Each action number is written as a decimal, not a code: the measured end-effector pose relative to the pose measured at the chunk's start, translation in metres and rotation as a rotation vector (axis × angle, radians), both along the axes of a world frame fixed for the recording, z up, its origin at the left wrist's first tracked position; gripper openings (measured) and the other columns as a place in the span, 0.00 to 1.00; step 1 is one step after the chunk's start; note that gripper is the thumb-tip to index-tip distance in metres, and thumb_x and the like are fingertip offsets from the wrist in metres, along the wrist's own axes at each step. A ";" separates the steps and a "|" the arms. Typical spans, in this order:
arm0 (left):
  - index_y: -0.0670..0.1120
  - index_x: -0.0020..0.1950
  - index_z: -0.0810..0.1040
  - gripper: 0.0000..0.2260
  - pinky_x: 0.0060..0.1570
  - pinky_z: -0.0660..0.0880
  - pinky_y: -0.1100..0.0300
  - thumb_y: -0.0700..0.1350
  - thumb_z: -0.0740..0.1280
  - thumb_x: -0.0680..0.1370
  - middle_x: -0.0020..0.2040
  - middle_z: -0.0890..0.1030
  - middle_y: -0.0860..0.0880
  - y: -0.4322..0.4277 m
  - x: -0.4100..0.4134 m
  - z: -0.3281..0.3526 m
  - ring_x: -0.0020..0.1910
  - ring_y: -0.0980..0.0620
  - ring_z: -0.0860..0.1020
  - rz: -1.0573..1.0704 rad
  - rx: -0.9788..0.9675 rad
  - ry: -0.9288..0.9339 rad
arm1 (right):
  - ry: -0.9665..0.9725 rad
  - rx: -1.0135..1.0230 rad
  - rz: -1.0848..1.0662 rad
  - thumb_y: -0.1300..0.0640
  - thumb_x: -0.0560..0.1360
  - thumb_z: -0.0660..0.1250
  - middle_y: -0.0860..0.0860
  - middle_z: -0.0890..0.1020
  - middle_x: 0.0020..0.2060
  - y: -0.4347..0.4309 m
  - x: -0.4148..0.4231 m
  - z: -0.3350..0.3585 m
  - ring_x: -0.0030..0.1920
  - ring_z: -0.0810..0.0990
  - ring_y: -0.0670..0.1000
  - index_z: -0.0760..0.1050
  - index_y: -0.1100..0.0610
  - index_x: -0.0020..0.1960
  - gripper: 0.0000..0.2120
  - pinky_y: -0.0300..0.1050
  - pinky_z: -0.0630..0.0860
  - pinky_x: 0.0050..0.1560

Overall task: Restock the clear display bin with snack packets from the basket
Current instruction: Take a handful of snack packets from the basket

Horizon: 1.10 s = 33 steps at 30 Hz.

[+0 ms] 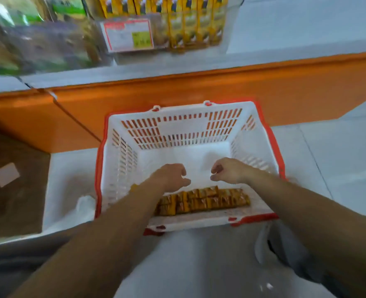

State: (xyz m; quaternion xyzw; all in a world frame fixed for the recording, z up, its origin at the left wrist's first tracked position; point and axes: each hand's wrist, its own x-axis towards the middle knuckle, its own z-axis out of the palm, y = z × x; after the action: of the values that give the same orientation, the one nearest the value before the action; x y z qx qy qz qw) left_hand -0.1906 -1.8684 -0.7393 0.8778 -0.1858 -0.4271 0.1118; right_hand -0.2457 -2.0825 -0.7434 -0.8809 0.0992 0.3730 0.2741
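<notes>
I judge this the pick-up step: my left hand (171, 177) and right hand (228, 171) hover loosely curled and empty over the basket (179, 110), the snack packets (205, 200) lie at its near wall, so next I must lower and grasp them for the clear display bin (162, 43) above.

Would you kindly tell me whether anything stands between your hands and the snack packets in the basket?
Nothing visible does. The left hand and right hand hover over the open basket, just beyond the row of snack packets by its near wall.
</notes>
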 end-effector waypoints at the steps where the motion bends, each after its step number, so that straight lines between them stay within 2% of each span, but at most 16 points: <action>1: 0.50 0.68 0.74 0.20 0.61 0.75 0.50 0.57 0.67 0.80 0.66 0.77 0.47 -0.001 -0.004 -0.015 0.59 0.48 0.76 0.001 -0.010 0.026 | 0.019 -0.008 -0.024 0.45 0.76 0.70 0.52 0.78 0.63 0.001 -0.005 -0.016 0.56 0.75 0.51 0.76 0.54 0.64 0.21 0.45 0.71 0.56; 3: 0.51 0.67 0.74 0.20 0.59 0.74 0.53 0.59 0.67 0.79 0.65 0.77 0.49 0.000 -0.010 -0.040 0.58 0.49 0.75 -0.013 -0.020 0.087 | 0.085 -0.010 -0.051 0.42 0.76 0.69 0.52 0.76 0.65 0.004 -0.010 -0.042 0.57 0.75 0.52 0.74 0.52 0.67 0.24 0.47 0.72 0.59; 6: 0.52 0.69 0.75 0.21 0.61 0.72 0.55 0.59 0.67 0.80 0.68 0.77 0.49 0.012 -0.006 -0.066 0.60 0.50 0.75 -0.034 -0.005 0.217 | 0.185 -0.005 0.055 0.38 0.76 0.66 0.52 0.74 0.69 0.006 -0.005 -0.065 0.62 0.74 0.53 0.72 0.51 0.71 0.27 0.49 0.71 0.64; 9: 0.53 0.71 0.75 0.23 0.68 0.68 0.53 0.58 0.70 0.78 0.72 0.74 0.50 0.022 0.004 -0.076 0.65 0.51 0.72 -0.038 -0.007 0.392 | 0.259 -0.052 0.189 0.38 0.78 0.63 0.52 0.75 0.67 0.006 0.005 -0.075 0.49 0.75 0.49 0.72 0.53 0.70 0.27 0.42 0.71 0.49; 11: 0.53 0.74 0.72 0.26 0.73 0.66 0.48 0.54 0.72 0.77 0.73 0.73 0.49 0.025 0.011 -0.078 0.69 0.49 0.72 -0.049 -0.024 0.497 | 0.318 -0.077 0.245 0.38 0.78 0.62 0.54 0.77 0.63 0.003 0.009 -0.082 0.46 0.75 0.50 0.75 0.57 0.65 0.27 0.42 0.70 0.46; 14: 0.55 0.76 0.70 0.25 0.75 0.64 0.49 0.47 0.71 0.79 0.73 0.74 0.51 0.034 0.017 -0.083 0.70 0.51 0.72 -0.029 -0.048 0.561 | 0.342 -0.117 0.253 0.36 0.77 0.63 0.54 0.77 0.53 -0.005 0.010 -0.093 0.49 0.74 0.54 0.74 0.56 0.51 0.23 0.47 0.70 0.52; 16: 0.57 0.76 0.70 0.24 0.74 0.63 0.51 0.49 0.70 0.80 0.74 0.73 0.54 0.038 0.016 -0.087 0.70 0.54 0.70 -0.018 -0.076 0.549 | 0.340 -0.126 0.241 0.36 0.76 0.64 0.52 0.74 0.52 -0.007 0.009 -0.097 0.51 0.73 0.55 0.74 0.55 0.53 0.22 0.48 0.70 0.55; 18: 0.58 0.76 0.69 0.23 0.70 0.63 0.55 0.51 0.69 0.81 0.74 0.72 0.55 0.036 0.015 -0.090 0.68 0.56 0.70 -0.050 -0.079 0.533 | 0.355 -0.112 0.236 0.35 0.75 0.64 0.51 0.76 0.55 -0.006 0.010 -0.098 0.55 0.74 0.55 0.76 0.55 0.56 0.23 0.51 0.71 0.60; 20: 0.59 0.76 0.69 0.23 0.65 0.62 0.57 0.53 0.68 0.82 0.73 0.73 0.57 0.032 0.014 -0.094 0.65 0.57 0.70 -0.069 -0.072 0.530 | 0.396 -0.085 0.200 0.34 0.73 0.66 0.54 0.77 0.60 -0.005 0.012 -0.098 0.59 0.76 0.57 0.76 0.53 0.54 0.24 0.57 0.71 0.65; 22: 0.61 0.75 0.69 0.22 0.64 0.62 0.57 0.56 0.67 0.81 0.70 0.73 0.58 0.031 0.014 -0.097 0.64 0.57 0.70 -0.058 -0.069 0.532 | 0.424 -0.033 0.139 0.32 0.70 0.67 0.53 0.77 0.61 -0.006 0.012 -0.096 0.60 0.76 0.57 0.75 0.53 0.56 0.27 0.59 0.72 0.65; 24: 0.62 0.74 0.70 0.22 0.64 0.62 0.57 0.60 0.67 0.80 0.65 0.74 0.60 0.031 0.015 -0.101 0.64 0.57 0.70 -0.040 -0.072 0.533 | 0.390 0.026 0.079 0.32 0.69 0.68 0.52 0.77 0.54 -0.007 0.011 -0.097 0.52 0.77 0.54 0.76 0.54 0.51 0.26 0.53 0.75 0.56; 26: 0.63 0.73 0.71 0.23 0.64 0.63 0.57 0.62 0.67 0.79 0.62 0.74 0.61 0.031 0.014 -0.104 0.64 0.56 0.71 -0.028 -0.081 0.530 | 0.318 0.078 0.019 0.34 0.72 0.67 0.50 0.78 0.45 -0.005 0.009 -0.098 0.42 0.76 0.50 0.76 0.52 0.43 0.21 0.45 0.71 0.41; 28: 0.63 0.73 0.71 0.24 0.66 0.64 0.55 0.64 0.67 0.78 0.63 0.73 0.60 0.029 0.012 -0.107 0.65 0.55 0.70 -0.008 -0.090 0.534 | 0.260 0.126 -0.020 0.36 0.75 0.65 0.51 0.81 0.44 0.000 0.008 -0.098 0.42 0.78 0.50 0.79 0.53 0.45 0.20 0.45 0.71 0.41; 30: 0.62 0.73 0.72 0.25 0.67 0.64 0.54 0.66 0.66 0.77 0.64 0.73 0.59 0.028 0.011 -0.110 0.66 0.55 0.70 0.002 -0.098 0.526 | 0.218 0.161 -0.039 0.39 0.77 0.64 0.52 0.82 0.50 0.003 0.008 -0.098 0.47 0.80 0.51 0.80 0.54 0.52 0.20 0.47 0.74 0.47; 33: 0.59 0.74 0.71 0.28 0.64 0.64 0.56 0.67 0.67 0.76 0.65 0.73 0.59 0.025 0.009 -0.112 0.65 0.55 0.71 0.004 -0.116 0.511 | 0.192 0.228 -0.073 0.40 0.79 0.61 0.49 0.78 0.59 0.007 0.008 -0.094 0.57 0.77 0.52 0.76 0.52 0.62 0.20 0.48 0.73 0.54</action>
State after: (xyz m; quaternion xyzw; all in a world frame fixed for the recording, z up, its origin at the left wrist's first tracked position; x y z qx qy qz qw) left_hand -0.1819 -1.8435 -0.8511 0.7339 -0.1739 -0.6233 0.2064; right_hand -0.2379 -2.0756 -0.8371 -0.8001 0.1140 0.4540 0.3752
